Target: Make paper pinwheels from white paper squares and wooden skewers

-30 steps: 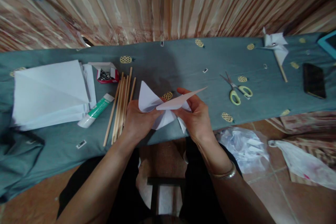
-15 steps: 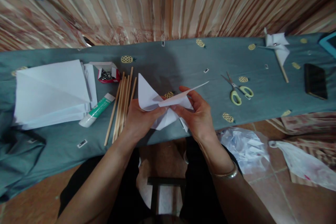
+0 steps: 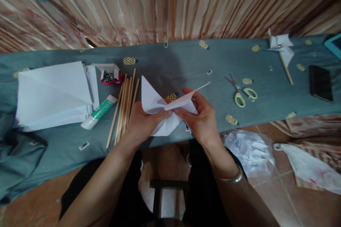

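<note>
Between my two hands is a white paper pinwheel, its blades curled and its corners brought toward the middle. My left hand grips it from the left, thumb pressed near the centre. From the right, my right hand pinches it with the thumb near the same spot and the fingers behind a blade. The fingertips behind the paper are partly hidden. Just left of my left hand lie several wooden sticks. A pair of scissors with yellow-green handles lies right of my right hand.
On the green cloth at left are a stack of white paper, a glue tube and a red box of metal pins. At right lie a finished pinwheel and a phone. A plastic bag sits below the edge.
Both thumbs stay near the pinwheel's centre. The paper has shifted slightly right, and its lower blade sits a little lower and farther left.
</note>
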Available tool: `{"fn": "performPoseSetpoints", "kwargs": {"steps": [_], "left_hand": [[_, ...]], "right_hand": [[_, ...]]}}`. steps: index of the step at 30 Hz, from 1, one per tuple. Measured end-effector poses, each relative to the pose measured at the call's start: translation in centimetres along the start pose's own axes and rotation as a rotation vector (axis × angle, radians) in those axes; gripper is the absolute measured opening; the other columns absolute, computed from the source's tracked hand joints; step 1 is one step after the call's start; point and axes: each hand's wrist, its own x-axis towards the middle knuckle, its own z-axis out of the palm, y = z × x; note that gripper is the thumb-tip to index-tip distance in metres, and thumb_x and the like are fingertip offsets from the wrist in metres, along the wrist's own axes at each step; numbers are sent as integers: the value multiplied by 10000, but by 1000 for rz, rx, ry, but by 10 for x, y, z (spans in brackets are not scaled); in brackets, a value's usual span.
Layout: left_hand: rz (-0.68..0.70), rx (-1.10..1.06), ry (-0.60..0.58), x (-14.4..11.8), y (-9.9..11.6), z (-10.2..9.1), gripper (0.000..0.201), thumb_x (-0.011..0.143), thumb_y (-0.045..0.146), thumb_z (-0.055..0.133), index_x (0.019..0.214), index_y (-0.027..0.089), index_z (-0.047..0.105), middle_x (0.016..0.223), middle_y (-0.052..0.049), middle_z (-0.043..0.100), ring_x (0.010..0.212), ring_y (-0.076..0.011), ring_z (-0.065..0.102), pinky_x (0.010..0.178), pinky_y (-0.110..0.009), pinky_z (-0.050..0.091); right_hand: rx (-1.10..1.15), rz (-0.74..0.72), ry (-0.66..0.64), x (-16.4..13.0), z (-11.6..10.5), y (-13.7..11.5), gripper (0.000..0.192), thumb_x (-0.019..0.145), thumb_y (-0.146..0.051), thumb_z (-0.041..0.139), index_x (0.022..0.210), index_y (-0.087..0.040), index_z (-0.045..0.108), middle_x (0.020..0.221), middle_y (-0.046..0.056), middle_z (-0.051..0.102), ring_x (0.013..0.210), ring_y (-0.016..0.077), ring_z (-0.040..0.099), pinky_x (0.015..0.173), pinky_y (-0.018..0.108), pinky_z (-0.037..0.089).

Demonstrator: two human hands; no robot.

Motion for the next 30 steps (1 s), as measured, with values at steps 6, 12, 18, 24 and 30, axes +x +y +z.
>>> {"fn": "performPoseSetpoints", "kwargs": {"steps": [6, 12, 18, 24, 30], "left_hand": [[68, 57, -96, -5, 2, -4, 146, 660, 231, 798, 796, 182, 774, 807, -27, 765, 725, -174, 685, 655, -249, 529], [187, 93, -196, -9, 12, -5, 74, 728, 190, 723, 748, 226, 785, 843, -24, 759, 818, -168, 685, 803, -263, 521], [127, 122, -202, -13, 18, -6, 62, 735, 222, 714, 742, 234, 774, 849, -31, 763, 819, -193, 694, 813, -297, 538], [94, 182, -155, -14, 19, -12, 142, 702, 252, 756, 841, 229, 769, 913, -39, 769, 852, -202, 702, 812, -297, 543], [119, 218, -156, -13, 17, -19, 182, 699, 225, 753, 880, 235, 768, 953, -39, 765, 901, -202, 700, 799, -284, 545]], "right_hand": [[-108, -107, 57, -9, -3, -5, 543, 691, -229, 755, 1203, -243, 574, 883, -1, 742, 761, 184, 700, 630, 295, 580], [-268, -226, 30, -23, -10, -7, 625, 757, -179, 670, 1349, -253, 485, 968, 26, 753, 831, 192, 707, 705, 301, 575], [-450, -351, 41, -29, -15, -10, 572, 778, -169, 648, 1324, -282, 518, 1025, 44, 729, 934, 222, 696, 817, 353, 565], [-517, -540, -44, -32, -21, -15, 602, 871, -186, 585, 1427, -306, 391, 964, 25, 728, 898, 216, 690, 879, 408, 537], [-575, -628, -101, -36, -26, -20, 613, 923, -240, 566, 1480, -285, 315, 988, 36, 726, 920, 212, 691, 937, 432, 522]]}}
